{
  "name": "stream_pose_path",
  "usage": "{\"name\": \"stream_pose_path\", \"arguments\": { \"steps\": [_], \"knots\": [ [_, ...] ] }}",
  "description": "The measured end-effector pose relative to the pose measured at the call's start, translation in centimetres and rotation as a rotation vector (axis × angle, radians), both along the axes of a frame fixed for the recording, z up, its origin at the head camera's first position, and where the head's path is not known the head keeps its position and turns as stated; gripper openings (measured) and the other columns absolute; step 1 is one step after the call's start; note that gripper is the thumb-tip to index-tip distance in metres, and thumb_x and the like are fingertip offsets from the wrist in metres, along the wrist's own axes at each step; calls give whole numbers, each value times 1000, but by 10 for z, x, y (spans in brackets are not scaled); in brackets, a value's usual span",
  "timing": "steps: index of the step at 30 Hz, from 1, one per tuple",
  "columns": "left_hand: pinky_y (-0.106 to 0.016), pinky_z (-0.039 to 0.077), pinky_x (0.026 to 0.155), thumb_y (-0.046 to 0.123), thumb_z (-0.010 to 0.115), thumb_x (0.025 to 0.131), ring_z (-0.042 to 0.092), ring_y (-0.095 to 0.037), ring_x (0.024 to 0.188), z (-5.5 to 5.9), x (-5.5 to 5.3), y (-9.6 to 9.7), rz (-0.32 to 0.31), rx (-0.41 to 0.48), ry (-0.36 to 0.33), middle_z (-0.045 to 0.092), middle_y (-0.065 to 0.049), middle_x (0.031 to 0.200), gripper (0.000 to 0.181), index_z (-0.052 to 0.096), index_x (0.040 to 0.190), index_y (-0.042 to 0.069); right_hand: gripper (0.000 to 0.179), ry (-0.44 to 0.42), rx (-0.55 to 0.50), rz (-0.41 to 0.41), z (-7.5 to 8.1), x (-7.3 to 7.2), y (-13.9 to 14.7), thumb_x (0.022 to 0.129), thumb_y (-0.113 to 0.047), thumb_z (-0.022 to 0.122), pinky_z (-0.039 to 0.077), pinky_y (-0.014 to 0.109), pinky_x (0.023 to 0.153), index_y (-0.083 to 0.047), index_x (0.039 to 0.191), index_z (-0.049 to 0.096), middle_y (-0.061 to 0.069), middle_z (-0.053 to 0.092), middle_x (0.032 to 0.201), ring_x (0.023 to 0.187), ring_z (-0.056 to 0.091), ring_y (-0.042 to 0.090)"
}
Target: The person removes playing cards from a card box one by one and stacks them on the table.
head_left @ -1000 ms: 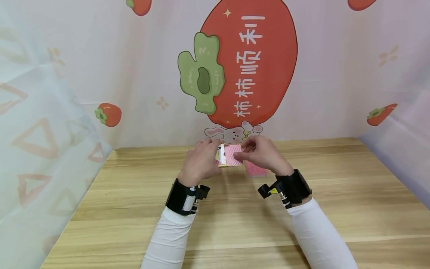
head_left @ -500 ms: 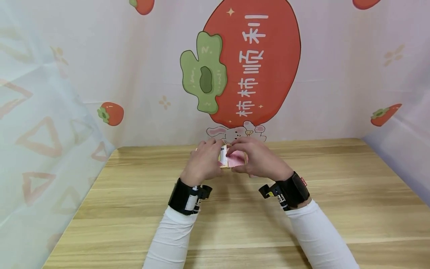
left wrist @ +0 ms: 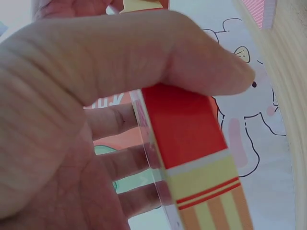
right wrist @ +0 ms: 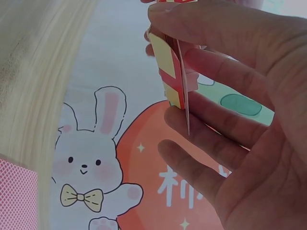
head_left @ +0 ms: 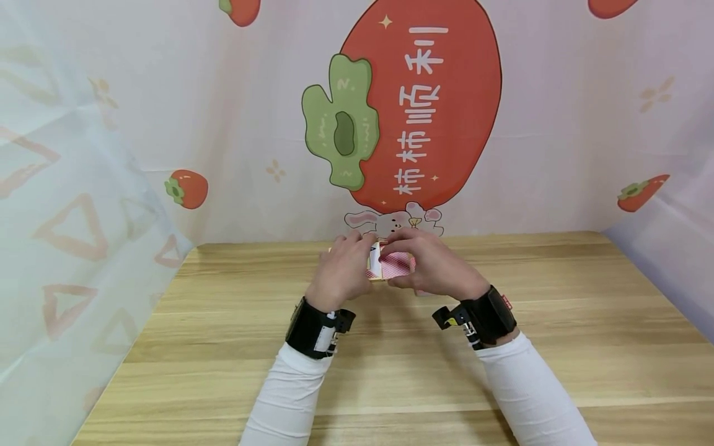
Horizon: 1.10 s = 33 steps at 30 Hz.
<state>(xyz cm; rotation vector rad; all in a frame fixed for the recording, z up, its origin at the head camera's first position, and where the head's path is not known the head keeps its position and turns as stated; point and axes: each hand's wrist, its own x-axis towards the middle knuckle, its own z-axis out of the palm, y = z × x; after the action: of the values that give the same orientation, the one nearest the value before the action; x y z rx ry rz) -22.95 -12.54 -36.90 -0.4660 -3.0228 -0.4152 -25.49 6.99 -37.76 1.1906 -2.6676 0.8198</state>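
Both hands hold a playing card box (head_left: 375,266) near the back of the table. My left hand (head_left: 341,269) grips its left part; in the left wrist view the thumb lies across the red and yellow striped side (left wrist: 187,127), with fingers along the opposite side. My right hand (head_left: 437,265) curves over the right end, where a pink patterned panel (head_left: 395,265) shows. In the right wrist view the thumb and fingers pinch about the open end, beside a yellow and red flap (right wrist: 168,64) and a thin panel (right wrist: 186,103). The palm hides part of the box.
A pink patterned stack (right wrist: 19,196) lies on the wooden table (head_left: 390,371), mostly hidden under my right hand in the head view. Close behind the table's back edge hangs a printed cloth (head_left: 251,124) with a large red persimmon.
My right hand has turned from pinching the pink panel's right edge to reaching over it, fingers at the far side and thumb near. The left hand keeps its grip on the card box.
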Motion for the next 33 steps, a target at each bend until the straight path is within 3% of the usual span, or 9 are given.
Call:
{"name": "stream_pose_path", "arguments": {
  "steps": [17,33],
  "knots": [
    [-60,53,78,17,89,74,56,-36,115,1,0,-1,9,-23,13,60,-10,134,79,54,145,14,43,4,73,-29,2,2,3,75,-16,91,53,43,93,-13,115,76,6,62,126,118,57,27],
    [-57,53,77,17,91,70,58,-33,110,1,-1,-2,11,-16,4,64,-8,122,75,59,138,14,41,42,120,-39,3,5,-3,74,-21,93,55,39,89,-12,111,79,7,61,126,116,55,25]
  ]
}}
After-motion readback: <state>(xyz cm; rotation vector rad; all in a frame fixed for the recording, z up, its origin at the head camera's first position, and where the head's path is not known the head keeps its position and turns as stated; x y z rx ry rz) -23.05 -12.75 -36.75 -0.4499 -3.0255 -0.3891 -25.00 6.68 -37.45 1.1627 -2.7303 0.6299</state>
